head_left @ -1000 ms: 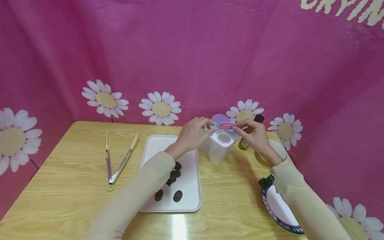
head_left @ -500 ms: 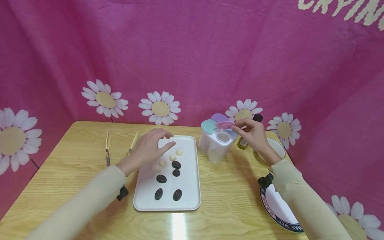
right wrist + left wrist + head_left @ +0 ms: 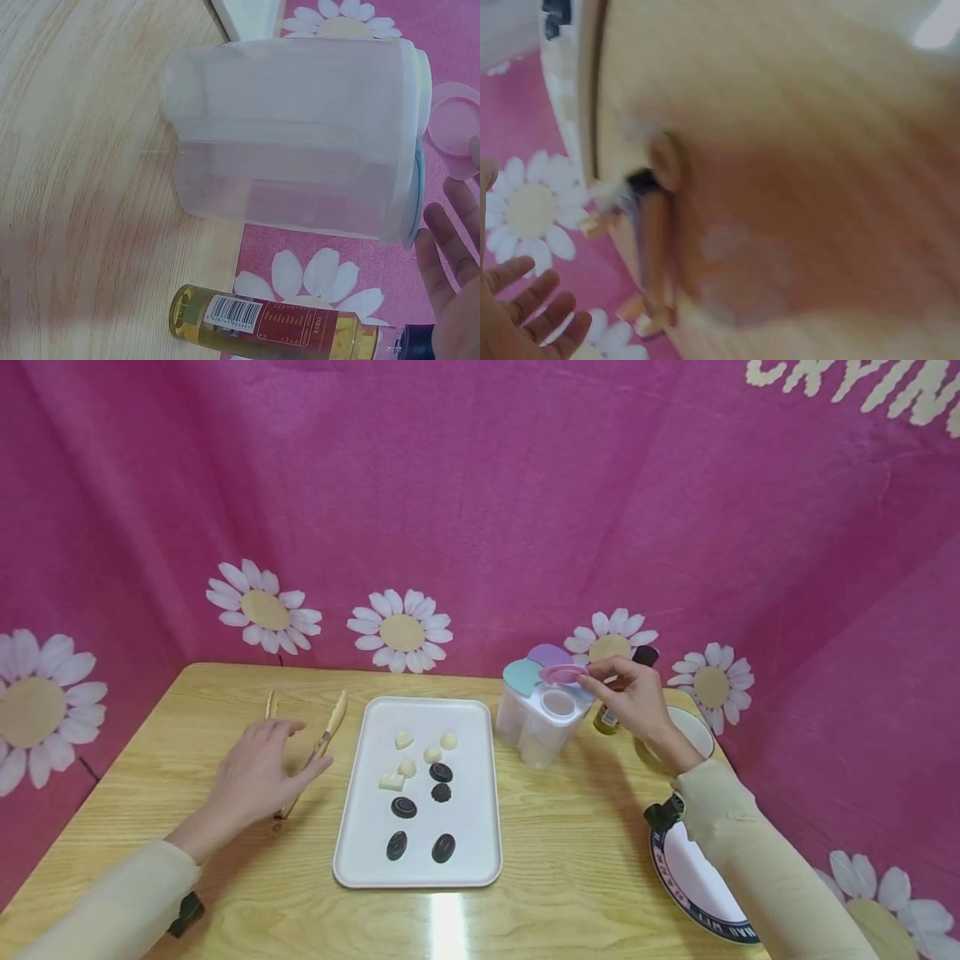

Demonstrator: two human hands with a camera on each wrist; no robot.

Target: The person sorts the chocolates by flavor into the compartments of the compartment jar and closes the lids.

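My left hand [image 3: 251,772] hovers over the metal tongs [image 3: 330,727], thumb and fingers spread with nothing between them. The tongs lie spread on the table, partly hidden by that hand; in the left wrist view they are blurred. With thumb and fingertips, my right hand [image 3: 633,702] pinches the raised pink lid [image 3: 561,673] of a clear plastic storage container [image 3: 300,135]. A round opening shows below that lid. The container's teal lid [image 3: 521,677] and purple lid [image 3: 549,654] look closed. Dark chocolates [image 3: 403,807] and white chocolates [image 3: 391,782] lie on the white tray [image 3: 472,810].
An oil-coloured bottle [image 3: 277,322] with a dark cap stands behind my right hand. To the right are a white bowl [image 3: 696,731] and a dark-rimmed plate [image 3: 705,877], partly covered by my right arm. A pink flowered cloth [image 3: 480,510] hangs behind the table.
My left hand has left the container's teal lid and swept left across the tray to the tongs. My right hand stays on the pink lid.
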